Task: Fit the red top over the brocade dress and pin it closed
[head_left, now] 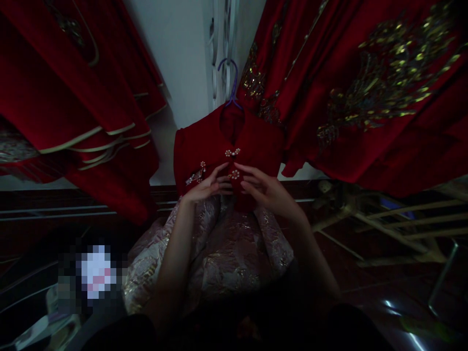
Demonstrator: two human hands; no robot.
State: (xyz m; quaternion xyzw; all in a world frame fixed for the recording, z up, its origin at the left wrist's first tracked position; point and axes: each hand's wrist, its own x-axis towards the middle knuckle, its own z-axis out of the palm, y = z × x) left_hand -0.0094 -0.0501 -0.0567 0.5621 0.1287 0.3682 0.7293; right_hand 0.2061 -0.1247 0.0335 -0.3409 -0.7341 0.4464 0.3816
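As the red jacket (226,146) hangs, both hands (237,187) pinch its pearl clasp (234,174) between their fingertips.

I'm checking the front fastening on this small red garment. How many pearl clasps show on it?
3. One clasp sits just under the collar, one lies between the left hand and right hand, and a beaded one sits at the side. The hands may hide others.

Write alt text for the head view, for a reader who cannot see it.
Both hands, left hand and right hand, meet at a pearl clasp on a red dress with a pale brocade skirt, hung on a purple hanger. Red embroidered garments hang on either side in a dim room.
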